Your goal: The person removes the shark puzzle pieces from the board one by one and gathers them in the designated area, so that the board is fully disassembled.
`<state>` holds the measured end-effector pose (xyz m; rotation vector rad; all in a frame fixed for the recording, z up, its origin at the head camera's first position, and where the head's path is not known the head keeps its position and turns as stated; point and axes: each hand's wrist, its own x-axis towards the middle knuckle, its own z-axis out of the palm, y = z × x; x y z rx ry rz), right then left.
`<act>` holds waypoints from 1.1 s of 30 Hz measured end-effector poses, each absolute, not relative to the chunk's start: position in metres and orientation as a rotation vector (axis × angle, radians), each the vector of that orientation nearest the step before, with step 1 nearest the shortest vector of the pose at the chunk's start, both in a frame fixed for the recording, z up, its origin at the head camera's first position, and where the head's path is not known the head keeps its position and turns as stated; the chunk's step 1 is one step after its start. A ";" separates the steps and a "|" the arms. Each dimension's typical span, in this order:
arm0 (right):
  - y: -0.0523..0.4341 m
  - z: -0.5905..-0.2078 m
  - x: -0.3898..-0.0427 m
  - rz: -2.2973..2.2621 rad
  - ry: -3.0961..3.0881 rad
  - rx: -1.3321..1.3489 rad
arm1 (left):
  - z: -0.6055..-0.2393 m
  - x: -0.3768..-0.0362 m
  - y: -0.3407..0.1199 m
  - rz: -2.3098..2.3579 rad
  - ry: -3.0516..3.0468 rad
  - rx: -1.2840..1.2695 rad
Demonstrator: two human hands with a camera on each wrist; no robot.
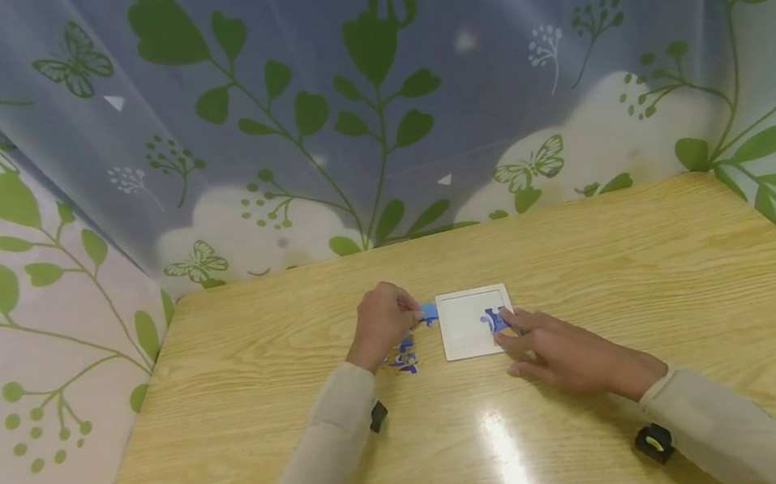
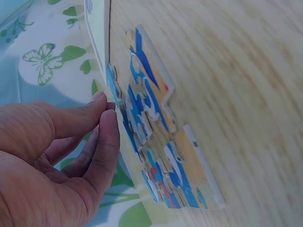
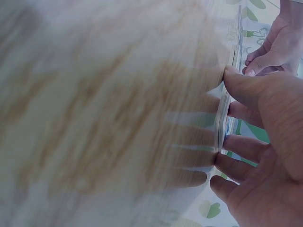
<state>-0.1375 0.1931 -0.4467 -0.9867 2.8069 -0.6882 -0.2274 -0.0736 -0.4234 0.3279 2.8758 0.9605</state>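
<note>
My left hand (image 1: 385,320) pinches at the edge of a blue jigsaw piece (image 1: 428,313) just left of the white puzzle tray (image 1: 449,342). In the left wrist view, thumb and forefinger nearly meet at the left edge of the loose pieces (image 2: 154,97), which show blue and sandy printing. My right hand (image 1: 566,349) lies across the tray's right side with fingers extended. Its fingertips touch the frame and a blue and orange piece (image 1: 495,321) in the tray's lower right corner. From the right wrist, the tray (image 3: 221,118) appears edge-on, with the thumb and fingertips along its rim.
Several loose jigsaw pieces (image 1: 403,358) lie partly under the left hand on the wooden table (image 1: 276,453). A patterned curtain (image 1: 299,123) with leaves and butterflies hangs behind the table's far edge. Dark devices sit at both wrists, one of them (image 1: 654,444) below the right sleeve.
</note>
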 end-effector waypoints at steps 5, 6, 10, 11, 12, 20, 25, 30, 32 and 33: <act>0.193 -0.447 -0.138 -0.684 2.809 -1.002 | -0.422 -0.227 -0.066 0.946 2.872 0.372; 0.193 -0.447 -0.138 -0.686 2.809 -1.007 | -0.421 -0.226 -0.064 0.949 2.865 0.392; 0.194 -0.447 -0.138 -0.695 2.805 -1.019 | -0.422 -0.224 -0.054 0.975 2.825 0.427; 0.194 -0.447 -0.138 -0.694 2.804 -1.018 | -0.423 -0.224 -0.051 0.975 2.821 0.439; 0.194 -0.446 -0.138 -0.693 2.803 -1.015 | -0.423 -0.224 -0.048 0.984 2.812 0.442; 0.194 -0.444 -0.137 -0.677 2.799 -1.005 | -0.427 -0.220 -0.025 0.943 2.769 0.489; 0.194 -0.443 -0.137 -0.674 2.811 -1.025 | -0.428 -0.216 -0.012 0.941 2.741 0.477; 0.193 -0.444 -0.137 -0.682 2.813 -1.030 | -0.430 -0.214 -0.004 0.970 2.734 0.491; 0.193 -0.444 -0.137 -0.677 2.813 -1.032 | -0.431 -0.213 -0.002 0.978 2.737 0.494; 0.193 -0.445 -0.138 -0.676 2.813 -1.033 | -0.432 -0.213 -0.002 0.976 2.740 0.492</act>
